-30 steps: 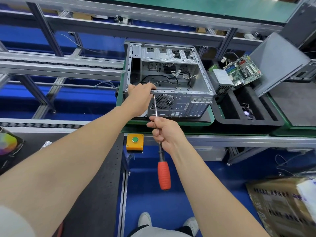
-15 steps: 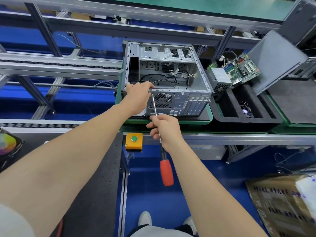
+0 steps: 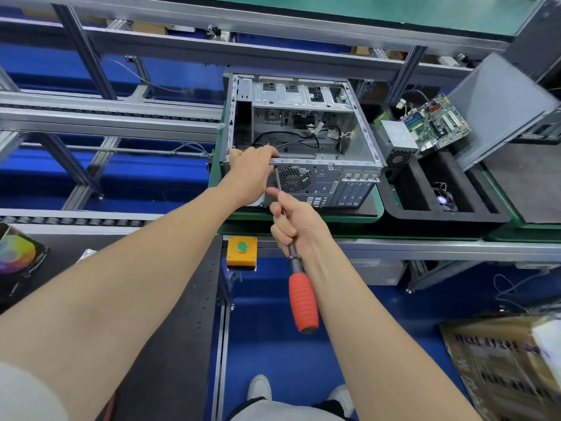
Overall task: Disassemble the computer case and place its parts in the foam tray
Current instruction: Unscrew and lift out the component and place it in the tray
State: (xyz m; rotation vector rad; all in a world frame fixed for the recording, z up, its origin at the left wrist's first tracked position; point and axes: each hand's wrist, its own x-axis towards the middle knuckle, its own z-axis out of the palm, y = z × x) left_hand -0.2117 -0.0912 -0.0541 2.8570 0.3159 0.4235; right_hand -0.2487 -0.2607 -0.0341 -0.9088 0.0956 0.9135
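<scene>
An open grey computer case (image 3: 315, 141) lies on a green pallet, its rear panel with the fan grille facing me. My left hand (image 3: 250, 173) grips the near top edge of the case at its left corner. My right hand (image 3: 293, 223) holds the shaft of a screwdriver with a red handle (image 3: 303, 302); the tip points at the rear panel just left of the fan grille. To the right stands the black foam tray (image 3: 449, 214), holding a power supply (image 3: 396, 141), a motherboard (image 3: 434, 124) and a small fan in its near compartment.
A grey side panel (image 3: 501, 107) leans against the tray's far right. A yellow box with a green button (image 3: 242, 250) sits on the conveyor rail below the case. A cardboard box (image 3: 504, 366) lies on the blue floor at the lower right. My shoes show at the bottom.
My right hand has slid slightly up along the screwdriver shaft toward the case. My left hand stays on the case edge.
</scene>
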